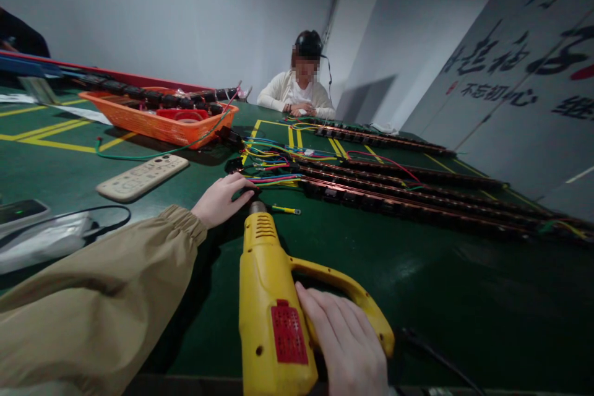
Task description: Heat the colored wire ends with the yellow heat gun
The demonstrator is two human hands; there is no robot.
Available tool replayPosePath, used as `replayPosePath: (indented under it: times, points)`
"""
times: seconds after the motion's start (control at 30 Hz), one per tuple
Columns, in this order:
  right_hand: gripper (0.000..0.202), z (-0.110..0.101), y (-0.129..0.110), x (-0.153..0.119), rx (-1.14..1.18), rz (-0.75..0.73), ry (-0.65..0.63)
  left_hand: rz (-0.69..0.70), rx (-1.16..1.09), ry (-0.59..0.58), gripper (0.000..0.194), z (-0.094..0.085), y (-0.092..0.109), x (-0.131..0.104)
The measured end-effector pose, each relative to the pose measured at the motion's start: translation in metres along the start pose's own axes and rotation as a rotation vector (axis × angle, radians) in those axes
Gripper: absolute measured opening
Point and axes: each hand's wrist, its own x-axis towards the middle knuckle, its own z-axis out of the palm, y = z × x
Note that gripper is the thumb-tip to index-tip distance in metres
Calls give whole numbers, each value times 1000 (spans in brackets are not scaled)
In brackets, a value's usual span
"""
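My right hand [346, 340] is wrapped round the handle of a yellow heat gun [264, 297] with a red vent panel. The gun's metal nozzle points away from me, towards several coloured wires [278, 180]. Just left of the nozzle, my left hand [225, 199] has thumb and fingers brought together at the wire ends; what they pinch is too small to make out. A short yellow-green wire with a metal lug [286, 209] lies right of the nozzle. The wires run into long copper bars with black blocks [371, 198].
An orange basket [162, 127] of black parts stands at the back left. Before it lie a beige remote control [143, 178] and a device with a green light [21, 213]. A person [301, 83] sits across the green table [417, 303]. A black cable [439, 356] lies at lower right.
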Motion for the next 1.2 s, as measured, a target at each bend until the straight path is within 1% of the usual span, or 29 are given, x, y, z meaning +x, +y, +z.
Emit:
replayPosePath:
  times: [0.07,0.1,0.17,0.2,0.23,0.37,0.47,0.63,0.83,1.0,1.2]
  points:
    - [46,-6,4,5,-7,-37,-35,-7,2,-2,33,0,0,-1]
    - [51,-10,7,7,-19,-69,-84,-16,3,-10,33,0,-1,-1]
    - [76,-19,14,10,-48,-98,-153,-34,2,-38,34,0,-2,-2]
    - [85,-22,18,11,-63,-91,-167,-37,2,-55,35,0,-2,-2]
    - [90,-25,21,11,-77,-78,-172,-35,1,-71,35,0,-3,-3]
    - [90,-26,34,9,-141,-46,-163,-26,-8,-104,37,2,-6,-3]
    - [92,-24,38,5,-177,-19,-156,-24,-17,-112,38,3,-6,-2]
    - [91,-23,37,4,-193,8,-147,-12,-30,-116,38,2,-5,-2]
    - [86,-21,34,9,-305,21,-132,-26,-21,-158,39,-1,-2,-2]
    - [87,-21,33,9,-344,-15,-127,-13,-32,-152,42,-2,1,-1]
    - [93,-19,22,6,-316,-123,-126,-3,-55,-133,39,-1,-1,0]
